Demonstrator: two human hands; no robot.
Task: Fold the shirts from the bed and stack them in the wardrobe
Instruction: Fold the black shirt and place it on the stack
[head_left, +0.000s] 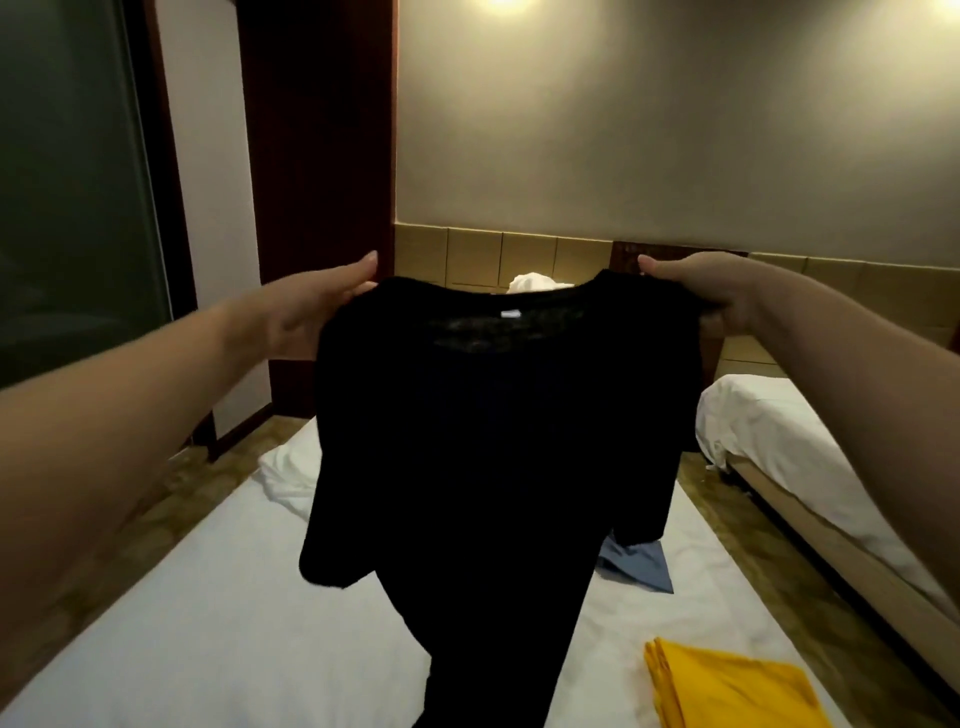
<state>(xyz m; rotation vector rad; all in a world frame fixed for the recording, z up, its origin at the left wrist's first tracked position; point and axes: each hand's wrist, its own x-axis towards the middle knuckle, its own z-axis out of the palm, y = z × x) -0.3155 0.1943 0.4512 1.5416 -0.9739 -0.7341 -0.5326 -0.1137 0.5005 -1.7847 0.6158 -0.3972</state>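
I hold a black shirt (493, 447) up in the air over the white bed (208, 623). My left hand (317, 306) grips its left shoulder and my right hand (711, 293) grips its right shoulder. The shirt hangs open with its neckline and a small white label facing me; its hem drops toward the bed and out of view at the bottom. A folded yellow shirt (727, 691) lies on the bed at the lower right. A blue-grey garment (641, 566) lies on the bed, partly hidden behind the black shirt.
A second bed (779, 431) with white sheets stands to the right across a narrow floor gap. A rumpled white cloth (288, 475) lies on the left of my bed. A white bundle (535, 285) sits near the headboard. A dark wooden panel (317, 156) and glass door (72, 182) stand at the left.
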